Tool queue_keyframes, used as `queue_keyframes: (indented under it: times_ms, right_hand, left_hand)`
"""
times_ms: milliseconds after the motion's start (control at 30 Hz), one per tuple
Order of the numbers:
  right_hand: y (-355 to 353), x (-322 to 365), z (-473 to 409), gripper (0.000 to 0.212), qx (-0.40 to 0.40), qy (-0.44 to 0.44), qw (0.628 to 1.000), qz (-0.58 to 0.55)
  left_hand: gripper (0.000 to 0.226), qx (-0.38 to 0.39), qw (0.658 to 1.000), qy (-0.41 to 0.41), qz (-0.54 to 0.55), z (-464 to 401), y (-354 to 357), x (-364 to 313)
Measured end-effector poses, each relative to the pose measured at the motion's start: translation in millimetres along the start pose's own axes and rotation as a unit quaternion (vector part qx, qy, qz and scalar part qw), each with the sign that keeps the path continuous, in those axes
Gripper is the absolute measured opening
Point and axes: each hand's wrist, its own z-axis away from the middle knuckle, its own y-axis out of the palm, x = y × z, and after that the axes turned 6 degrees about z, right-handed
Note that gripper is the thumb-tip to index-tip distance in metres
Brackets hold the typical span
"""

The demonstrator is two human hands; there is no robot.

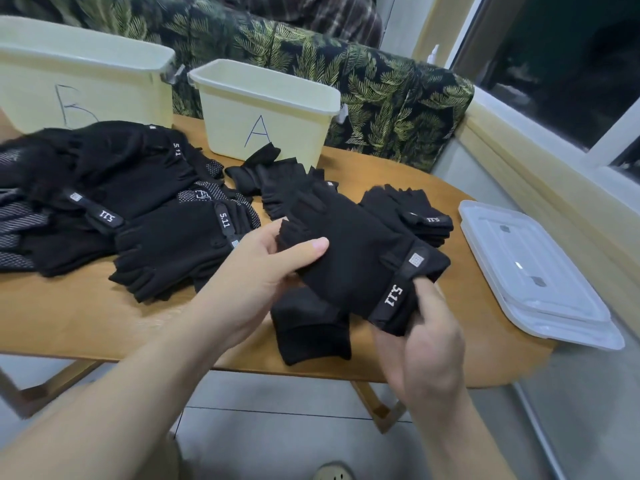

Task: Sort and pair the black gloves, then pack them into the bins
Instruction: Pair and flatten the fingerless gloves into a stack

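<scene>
- Black fingerless glove (349,258), strapped with a "5.11" wrist band, is held above the near edge of the wooden surface (86,317) by both hands.
- Its finger end is pinched by the left hand (256,271), thumb on top and fingers curled beneath.
- Its cuff is gripped by the right hand (426,344), fingers curled round the strap end.
- A second black glove (311,327) is seen lying under the held one at the near edge of the surface.
- A large pile of black gloves (114,202) is spread across the left half of the surface; a smaller stack (415,216) lies towards the right.
- Two pale yellow bins are set along the far edge: bin "B" (79,74) at the left, bin "A" (266,112) near the middle.
- Clear plastic lids (533,268) are stacked at the right edge.
</scene>
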Motion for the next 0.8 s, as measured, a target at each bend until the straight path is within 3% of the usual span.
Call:
queue_keyframes:
  times_ms: [67, 167, 267, 333, 400, 467, 800]
  right_hand:
    - [1, 5, -1, 0.065, 0.076, 0.035, 0.984, -0.158]
    - [-11, 13, -2, 0.075, 0.146, 0.046, 0.973, -0.175]
    - [-11, 14, -3, 0.072, 0.186, 0.080, 0.978, -0.054]
    - [-2, 14, -6, 0.044, 0.176, 0.124, 0.972, 0.095]
    - [5, 14, -2, 0.026, 0.178, 0.132, 0.949, 0.224]
    - [8, 14, 3, 0.014, 0.150, 0.119, 0.947, 0.259]
    - [7, 5, 2, 0.032, 0.050, 0.105, 0.960, 0.254]
  left_hand:
    - [0.026, 0.000, 0.996, 0.011, -0.087, 4, -7, -5]
    - [0.008, -0.003, 0.971, 0.036, -0.237, 10, -23, -13]
    - [0.006, -0.007, 0.945, 0.033, -0.325, 11, -38, -17]
    - [0.007, -0.004, 0.921, 0.039, -0.388, 12, -47, -16]
    - [0.014, -0.010, 0.871, 0.054, -0.487, 12, -52, -16]
    - [0.019, -0.018, 0.844, 0.053, -0.534, 12, -53, -16]
    - [0.021, 0.008, 0.897, 0.038, -0.441, -2, -48, -13]
